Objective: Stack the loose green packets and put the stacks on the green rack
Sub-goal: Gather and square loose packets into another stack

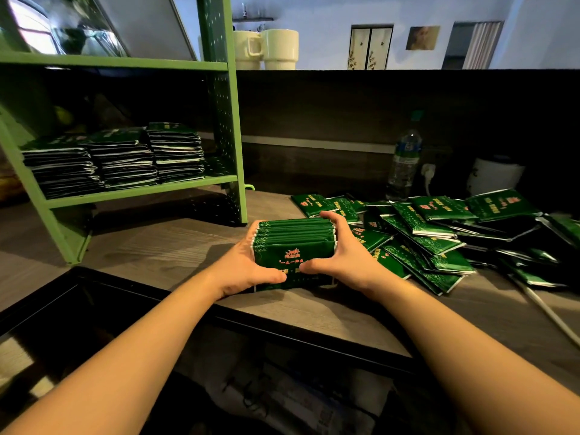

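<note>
1. A wooden counter (175,246) is spread across the scene, backed on the far side by a dark wall panel (345,105)
2. The green rack (219,120) is stood on the left of the counter; three stacks of packets (119,158) are seen side by side on its lower shelf
3. A loose heap of green packets (439,227) is scattered on the right of the counter, with a plastic bottle (405,161) set just beyond it
4. Two cream mugs (266,48) are placed on the ledge above the wall panel
5. A gathered stack (293,246) is held on edge on the counter, near the front rim, between rack and heap
6. The stack's left end is gripped by the left hand (244,265), fingers curled round it
7. Its right end is clasped by the right hand (342,255), thumb laid across the near face
</note>
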Demonstrator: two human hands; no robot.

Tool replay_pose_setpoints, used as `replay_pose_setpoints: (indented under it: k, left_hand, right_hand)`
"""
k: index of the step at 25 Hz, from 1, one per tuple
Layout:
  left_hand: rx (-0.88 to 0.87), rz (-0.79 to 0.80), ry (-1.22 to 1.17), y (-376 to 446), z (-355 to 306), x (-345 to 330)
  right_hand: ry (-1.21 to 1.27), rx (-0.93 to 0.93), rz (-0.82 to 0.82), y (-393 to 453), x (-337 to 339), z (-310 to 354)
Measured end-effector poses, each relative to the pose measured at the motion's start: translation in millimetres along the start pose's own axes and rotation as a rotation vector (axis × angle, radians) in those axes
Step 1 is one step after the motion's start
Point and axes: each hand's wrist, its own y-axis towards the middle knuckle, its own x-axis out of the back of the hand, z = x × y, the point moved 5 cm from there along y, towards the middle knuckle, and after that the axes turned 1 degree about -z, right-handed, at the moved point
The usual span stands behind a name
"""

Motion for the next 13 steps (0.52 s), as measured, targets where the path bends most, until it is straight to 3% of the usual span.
replay_pose_setpoints:
  k: [6,10,13]
  left_hand:
    - [0.014,-0.042,-0.054,0,0,9]
    - [0.034,-0.223,-0.382,-2,-4,22]
    - [0.030,-0.238,-0.503,-3,-9,18]
  right_hand:
    - [0.034,0.038,-0.025,-3,3,6]
    - [0.046,0.073,-0.051,-7,4,13]
    - [-0.049,0.085,-0.009,-5,0,13]
